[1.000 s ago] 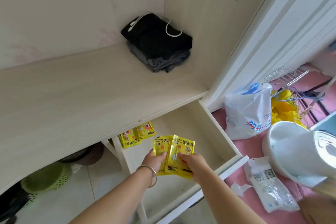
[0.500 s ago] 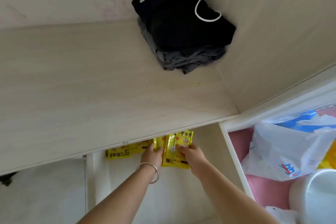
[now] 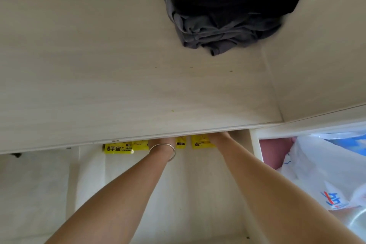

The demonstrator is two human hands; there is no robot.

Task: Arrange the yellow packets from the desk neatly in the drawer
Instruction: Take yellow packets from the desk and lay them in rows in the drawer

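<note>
1. Both hands have advanced deeper into the drawer [image 3: 190,194] since the earlier frame; the counter [image 3: 118,85] edge now hides their fingers.
2. Left hand [image 3: 161,141]: only the wrist end shows, with a silver bracelet [image 3: 165,149]. Grip state cannot be determined.
3. Right hand [image 3: 218,136]: mostly hidden under the counter edge. Grip state cannot be determined.
4. Yellow packets [image 3: 201,141] lie at the back of the drawer, between and beside the hands, partly under the counter.
5. More packets [image 3: 118,148], labelled "HAND WARMER", lie to the left.
6. Folded dark clothes [image 3: 227,16] rest on the counter.
7. A white plastic bag [image 3: 324,174] sits right of the drawer.
</note>
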